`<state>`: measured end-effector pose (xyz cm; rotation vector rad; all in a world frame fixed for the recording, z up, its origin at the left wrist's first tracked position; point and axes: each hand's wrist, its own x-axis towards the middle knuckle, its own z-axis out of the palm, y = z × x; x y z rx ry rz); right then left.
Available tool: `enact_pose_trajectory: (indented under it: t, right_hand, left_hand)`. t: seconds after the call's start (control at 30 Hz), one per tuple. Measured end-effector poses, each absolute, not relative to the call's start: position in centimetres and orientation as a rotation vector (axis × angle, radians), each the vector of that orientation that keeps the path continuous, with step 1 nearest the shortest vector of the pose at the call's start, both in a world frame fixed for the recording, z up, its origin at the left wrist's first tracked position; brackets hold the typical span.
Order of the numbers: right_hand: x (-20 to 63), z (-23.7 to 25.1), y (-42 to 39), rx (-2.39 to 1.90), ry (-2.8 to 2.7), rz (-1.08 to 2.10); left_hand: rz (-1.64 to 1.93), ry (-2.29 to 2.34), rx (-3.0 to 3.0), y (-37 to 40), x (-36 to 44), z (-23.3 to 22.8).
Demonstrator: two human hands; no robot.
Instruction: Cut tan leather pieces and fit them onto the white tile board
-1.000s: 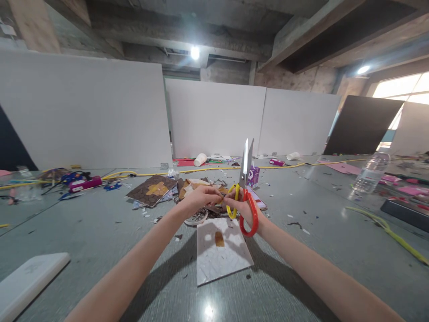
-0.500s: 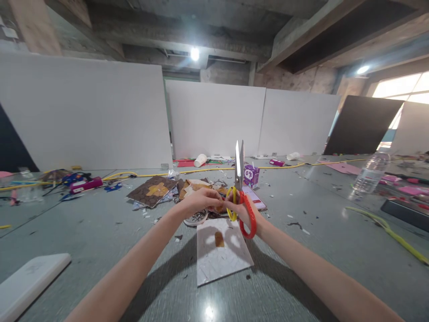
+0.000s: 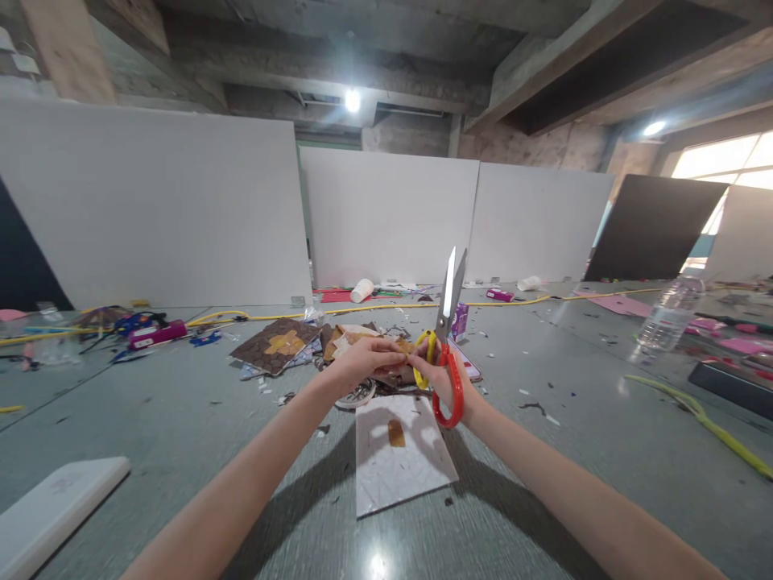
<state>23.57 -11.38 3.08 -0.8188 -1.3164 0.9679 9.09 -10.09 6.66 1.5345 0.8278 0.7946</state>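
Two scissor blades — tapered metal (glossy loops)

A row of white partition panels stands behind the grey surface, with a dark panel leaning farther right. Above them run bare concrete beams and a stained, rough wall. One ceiling lamp glares near the centre, another light shines at right, and daylight whitens a paned window.
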Motion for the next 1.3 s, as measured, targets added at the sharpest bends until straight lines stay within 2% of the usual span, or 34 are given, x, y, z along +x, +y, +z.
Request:
enact_pose_trajectory:
  t: [0.23,0.43,0.63,0.93,1.3]
  right_hand:
    - [24.4,3.6,-11.9,-0.956,-1.406,0.832]
    - [25.0,4.8,-12.7,-1.003,-1.685,1.083]
    - [25.6,4.9,-12.6,-1.073,-2.018,0.959]
    - [25.7,3.9,-11.9,-0.978,-2.159,0.845]
    - [25.7,3.6,-11.7,-1.054,-2.116,0.893]
  left_hand:
    - [1.041,0.941,1.44,-9.4,9.0,6.5]
    - [1.333,1.011,1.366,-9.4,8.7,6.9]
    - [1.495,1.016,1.335,-9.4,8.7,7.1]
    - [1.566,1.03,1.307,-9.1,8.7,7.0]
    - [1.586,1.033,1.304,-9.2,8.8,7.0]
